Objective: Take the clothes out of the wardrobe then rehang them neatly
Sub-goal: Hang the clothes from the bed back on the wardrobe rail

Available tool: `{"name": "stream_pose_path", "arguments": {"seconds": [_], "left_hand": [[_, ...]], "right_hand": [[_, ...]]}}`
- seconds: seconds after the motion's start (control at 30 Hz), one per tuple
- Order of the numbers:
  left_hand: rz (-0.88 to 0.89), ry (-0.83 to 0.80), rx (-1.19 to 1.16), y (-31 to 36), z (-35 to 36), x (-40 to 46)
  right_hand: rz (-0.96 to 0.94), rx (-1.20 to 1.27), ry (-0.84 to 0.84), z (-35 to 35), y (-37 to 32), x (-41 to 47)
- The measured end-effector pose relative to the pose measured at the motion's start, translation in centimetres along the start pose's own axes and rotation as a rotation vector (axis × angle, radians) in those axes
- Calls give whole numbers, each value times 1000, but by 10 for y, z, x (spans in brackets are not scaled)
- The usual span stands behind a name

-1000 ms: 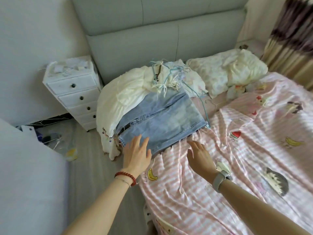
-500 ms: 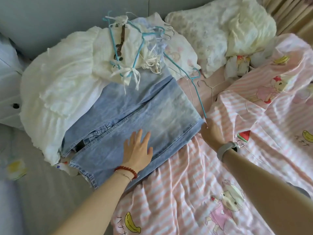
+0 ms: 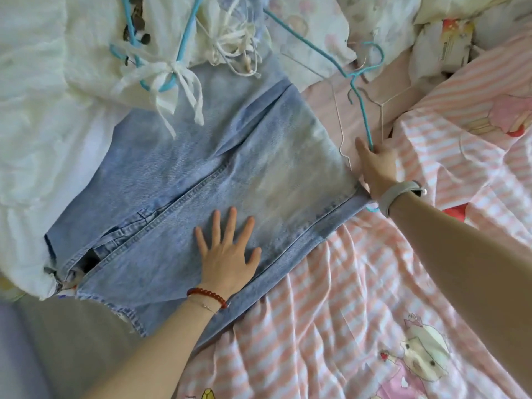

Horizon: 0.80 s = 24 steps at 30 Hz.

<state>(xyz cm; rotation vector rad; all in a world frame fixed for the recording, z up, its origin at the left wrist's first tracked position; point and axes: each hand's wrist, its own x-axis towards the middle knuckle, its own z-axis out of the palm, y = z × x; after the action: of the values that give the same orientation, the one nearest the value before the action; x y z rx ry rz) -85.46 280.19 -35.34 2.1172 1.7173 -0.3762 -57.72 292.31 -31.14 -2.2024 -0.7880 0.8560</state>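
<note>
Covering the bed, a pink striped sheet bears jeans under the flat left hand; right hand's grip pinches a blue hanger.

Both forearms are bare and sleeveless, the left hand having a red beaded bracelet and a thin chain at its wrist, the right hand a pale grey watch band just behind it.

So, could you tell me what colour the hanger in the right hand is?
Light blue hanger, head view.
</note>
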Motion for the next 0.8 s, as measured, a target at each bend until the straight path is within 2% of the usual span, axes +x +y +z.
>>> {"name": "stream_pose_path", "arguments": {"seconds": [0.13,0.2,0.37,0.43,0.5,0.7,0.8], "left_hand": [[-8,-39,-47,5,-13,1],[2,9,-123,11,-31,2],[198,375,-298,38,-108,18],[290,500,-281,51,-144,29],[335,557,-235,65,-178,40],[342,512,48,100,-233,67],[342,433,42,112,-240,67]], "right_hand": [[-58,107,67,-4,1,-25],[-72,192,63,-5,2,-47],[-90,339,80,-21,9,-92],[-97,368,75,-36,12,-102],[-114,384,76,-52,15,-112],[-198,387,67,-89,28,-140],[-201,343,100,-106,42,-152]]}}
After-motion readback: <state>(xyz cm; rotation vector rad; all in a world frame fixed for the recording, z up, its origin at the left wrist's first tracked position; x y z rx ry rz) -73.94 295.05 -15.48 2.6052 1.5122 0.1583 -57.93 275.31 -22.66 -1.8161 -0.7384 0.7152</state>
